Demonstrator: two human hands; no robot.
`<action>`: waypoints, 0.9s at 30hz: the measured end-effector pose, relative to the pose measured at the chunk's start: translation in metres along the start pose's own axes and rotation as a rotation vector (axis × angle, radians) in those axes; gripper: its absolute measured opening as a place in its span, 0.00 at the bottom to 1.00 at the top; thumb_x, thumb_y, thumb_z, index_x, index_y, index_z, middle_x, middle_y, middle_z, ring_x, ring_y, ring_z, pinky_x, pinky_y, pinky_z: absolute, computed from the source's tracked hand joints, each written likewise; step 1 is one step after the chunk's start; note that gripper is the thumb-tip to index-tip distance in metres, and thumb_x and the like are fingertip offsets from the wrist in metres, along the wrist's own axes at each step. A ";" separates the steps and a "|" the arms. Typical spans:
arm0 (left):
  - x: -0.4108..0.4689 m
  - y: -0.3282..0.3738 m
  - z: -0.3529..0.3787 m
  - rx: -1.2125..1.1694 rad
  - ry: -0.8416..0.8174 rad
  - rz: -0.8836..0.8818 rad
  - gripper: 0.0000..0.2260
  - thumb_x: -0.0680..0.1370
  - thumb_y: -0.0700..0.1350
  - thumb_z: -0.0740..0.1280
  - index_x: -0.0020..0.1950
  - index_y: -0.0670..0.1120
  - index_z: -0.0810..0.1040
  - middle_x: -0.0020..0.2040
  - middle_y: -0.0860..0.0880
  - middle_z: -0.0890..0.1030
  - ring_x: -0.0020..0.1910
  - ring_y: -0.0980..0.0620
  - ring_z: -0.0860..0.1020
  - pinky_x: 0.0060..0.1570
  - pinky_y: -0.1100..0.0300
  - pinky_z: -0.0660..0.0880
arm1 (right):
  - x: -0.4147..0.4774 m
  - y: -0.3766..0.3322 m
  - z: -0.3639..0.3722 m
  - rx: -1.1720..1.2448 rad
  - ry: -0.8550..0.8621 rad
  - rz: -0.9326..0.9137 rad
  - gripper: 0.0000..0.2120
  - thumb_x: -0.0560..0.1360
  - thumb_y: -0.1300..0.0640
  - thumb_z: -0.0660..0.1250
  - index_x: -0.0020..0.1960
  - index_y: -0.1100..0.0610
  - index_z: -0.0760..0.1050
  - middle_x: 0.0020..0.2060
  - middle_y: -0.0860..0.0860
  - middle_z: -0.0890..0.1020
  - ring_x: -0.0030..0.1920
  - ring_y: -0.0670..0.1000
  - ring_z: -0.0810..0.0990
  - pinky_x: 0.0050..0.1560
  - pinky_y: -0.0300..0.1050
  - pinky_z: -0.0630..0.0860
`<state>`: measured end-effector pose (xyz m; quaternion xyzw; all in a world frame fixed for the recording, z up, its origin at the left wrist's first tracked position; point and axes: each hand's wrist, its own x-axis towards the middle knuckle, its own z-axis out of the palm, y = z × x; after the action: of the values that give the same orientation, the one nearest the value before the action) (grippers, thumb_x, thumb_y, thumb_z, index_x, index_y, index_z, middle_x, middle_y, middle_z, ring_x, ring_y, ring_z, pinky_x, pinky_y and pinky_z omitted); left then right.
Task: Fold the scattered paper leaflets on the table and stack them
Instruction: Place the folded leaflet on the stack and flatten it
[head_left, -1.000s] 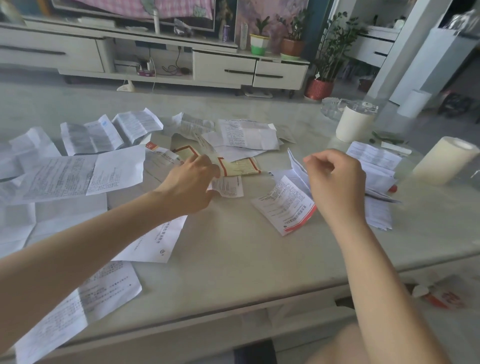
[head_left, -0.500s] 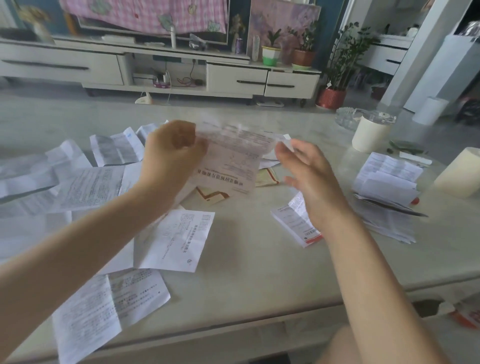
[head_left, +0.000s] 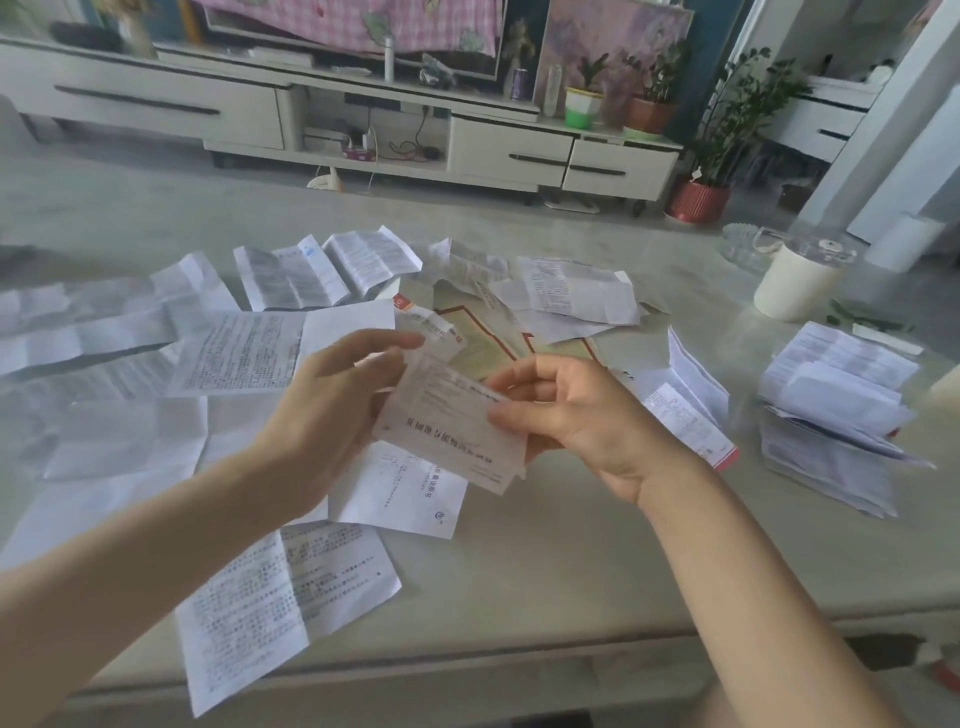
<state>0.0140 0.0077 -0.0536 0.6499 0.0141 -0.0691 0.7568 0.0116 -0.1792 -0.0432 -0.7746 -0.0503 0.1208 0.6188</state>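
Observation:
I hold a folded white leaflet (head_left: 447, 426) above the middle of the table. My right hand (head_left: 576, 421) pinches its right edge between thumb and fingers. My left hand (head_left: 332, 410) is at its left side with fingers fairly straight; how it grips is hidden by the paper. Several unfolded leaflets (head_left: 234, 353) lie scattered over the left and far part of the table (head_left: 571, 561). A stack of folded leaflets (head_left: 836, 415) sits at the right. One part-folded leaflet with a red edge (head_left: 691, 405) lies beside my right hand.
A white cylindrical canister (head_left: 795, 286) with a clear lid stands at the far right, next to a glass dish (head_left: 743, 249). A yellowish sheet with brown lines (head_left: 483, 338) lies behind my hands. A TV cabinet (head_left: 498, 150) and potted plants stand beyond the table.
My left hand lifted a leaflet off the table. Both hands have since brought it lower and nearer, now folded smaller, with my right hand pinching it.

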 end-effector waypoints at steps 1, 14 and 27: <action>0.000 0.001 -0.001 -0.100 -0.056 -0.075 0.10 0.81 0.44 0.57 0.49 0.43 0.78 0.41 0.43 0.83 0.35 0.49 0.81 0.37 0.57 0.79 | 0.000 0.000 0.000 -0.016 0.030 -0.006 0.08 0.71 0.67 0.69 0.46 0.57 0.76 0.39 0.55 0.80 0.37 0.49 0.80 0.32 0.39 0.78; -0.008 -0.009 0.007 0.256 -0.128 0.075 0.05 0.73 0.41 0.69 0.47 0.41 0.80 0.42 0.39 0.83 0.38 0.47 0.82 0.36 0.56 0.80 | -0.005 0.002 0.011 -0.067 0.066 -0.043 0.00 0.74 0.62 0.68 0.44 0.59 0.78 0.40 0.55 0.83 0.39 0.45 0.79 0.43 0.31 0.74; -0.010 -0.017 0.013 0.121 -0.160 -0.044 0.03 0.74 0.38 0.68 0.45 0.42 0.82 0.40 0.44 0.85 0.33 0.50 0.83 0.30 0.63 0.78 | -0.016 0.005 0.001 0.021 0.124 0.115 0.08 0.71 0.58 0.70 0.36 0.58 0.74 0.29 0.50 0.77 0.27 0.44 0.74 0.28 0.34 0.72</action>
<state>0.0008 -0.0065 -0.0670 0.6862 -0.0364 -0.1382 0.7132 -0.0048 -0.1830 -0.0461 -0.7755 0.0337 0.1085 0.6211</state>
